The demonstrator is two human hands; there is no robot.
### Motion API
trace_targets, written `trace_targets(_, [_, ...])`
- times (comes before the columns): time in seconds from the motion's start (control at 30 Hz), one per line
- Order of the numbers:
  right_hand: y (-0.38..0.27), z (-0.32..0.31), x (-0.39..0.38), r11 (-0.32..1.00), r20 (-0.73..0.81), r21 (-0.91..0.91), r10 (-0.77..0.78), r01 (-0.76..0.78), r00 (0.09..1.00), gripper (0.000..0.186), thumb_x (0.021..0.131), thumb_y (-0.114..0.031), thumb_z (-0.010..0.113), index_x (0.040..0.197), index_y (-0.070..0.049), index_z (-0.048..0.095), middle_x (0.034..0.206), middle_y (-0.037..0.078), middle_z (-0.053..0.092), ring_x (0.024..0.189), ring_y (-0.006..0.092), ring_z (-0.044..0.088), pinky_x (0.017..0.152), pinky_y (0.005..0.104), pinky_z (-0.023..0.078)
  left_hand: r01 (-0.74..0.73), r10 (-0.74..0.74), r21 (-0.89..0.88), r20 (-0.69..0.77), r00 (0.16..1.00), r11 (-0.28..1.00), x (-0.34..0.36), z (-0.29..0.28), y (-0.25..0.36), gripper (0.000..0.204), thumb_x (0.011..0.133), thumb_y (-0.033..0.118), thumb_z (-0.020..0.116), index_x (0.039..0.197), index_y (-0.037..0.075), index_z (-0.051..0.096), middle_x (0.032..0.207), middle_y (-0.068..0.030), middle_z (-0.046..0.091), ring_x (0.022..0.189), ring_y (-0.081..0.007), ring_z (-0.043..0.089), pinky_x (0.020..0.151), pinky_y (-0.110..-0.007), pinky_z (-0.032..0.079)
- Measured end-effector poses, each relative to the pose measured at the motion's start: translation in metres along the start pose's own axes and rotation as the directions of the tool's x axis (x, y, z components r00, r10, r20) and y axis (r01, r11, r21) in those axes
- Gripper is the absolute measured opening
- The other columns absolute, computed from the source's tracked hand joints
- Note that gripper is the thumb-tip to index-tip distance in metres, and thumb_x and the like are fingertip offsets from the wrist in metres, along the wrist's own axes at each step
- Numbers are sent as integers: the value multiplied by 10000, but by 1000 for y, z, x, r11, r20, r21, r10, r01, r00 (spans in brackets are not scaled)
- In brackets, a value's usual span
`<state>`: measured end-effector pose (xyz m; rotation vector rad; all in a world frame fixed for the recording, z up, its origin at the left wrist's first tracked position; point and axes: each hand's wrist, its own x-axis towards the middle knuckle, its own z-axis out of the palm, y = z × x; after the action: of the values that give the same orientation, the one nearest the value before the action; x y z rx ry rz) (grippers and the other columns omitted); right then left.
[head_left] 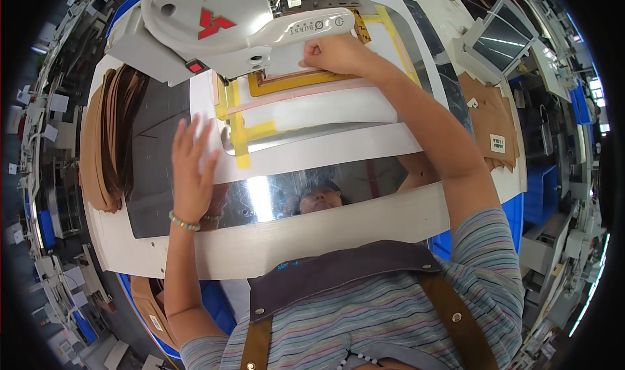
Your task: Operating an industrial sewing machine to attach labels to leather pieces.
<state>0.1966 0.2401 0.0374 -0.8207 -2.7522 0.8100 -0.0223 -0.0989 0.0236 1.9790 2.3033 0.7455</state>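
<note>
My left hand (191,168), a beaded bracelet at its wrist, is open with fingers spread. It is over the left edge of a white sheet (364,145), next to a strip of yellow tape (238,132). Under the arm of a white industrial sewing machine (202,28), my right hand (335,53) is closed with its fingers curled. Whatever those fingers may hold is hidden. Just below that hand is a yellow-edged frame (286,85), with a pink strip (306,98) running along it. A shiny metal plate (293,194) lies beneath the white sheet.
Folded brown fabric pieces (107,142) are stacked at the left. More brown pieces with pale labels (491,119) lie at the right, below a tilted screen (501,38). A blue bin (511,220) is beside the table, and another is under its lower left edge.
</note>
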Motion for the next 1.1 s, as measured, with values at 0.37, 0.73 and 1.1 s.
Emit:
trace_targets(0.37, [-13, 14, 8, 994, 32, 92, 49, -51, 998, 211, 874, -317, 830, 873, -110, 792, 806, 57, 762, 792, 222, 724, 756, 380, 556, -186, 149, 207, 181, 972, 960, 78, 55, 31, 687, 1067, 539, 537, 1574, 75, 540, 1725, -239, 327, 1608, -462, 232, 1298, -553, 162])
trace_targets(0.73, [39, -58, 7, 983, 118, 182, -61, 39, 991, 244, 892, -290, 826, 1014, -85, 778, 795, -9, 703, 761, 126, 632, 731, 313, 498, -159, 130, 233, 136, 982, 959, 79, 67, 35, 716, 1052, 551, 575, 1541, 29, 555, 1706, -251, 356, 1614, -408, 253, 1301, -526, 156])
trace_targets(1.1, [46, -57, -36, 993, 70, -98, -63, 69, 996, 56, 909, -111, 703, 894, -60, 688, 748, 46, 666, 709, 170, 608, 690, 339, 472, -159, 142, 207, 97, 985, 965, 78, 67, 31, 721, 1026, 567, 610, 1512, 34, 596, 1707, -243, 366, 1596, -413, 290, 1296, -555, 157])
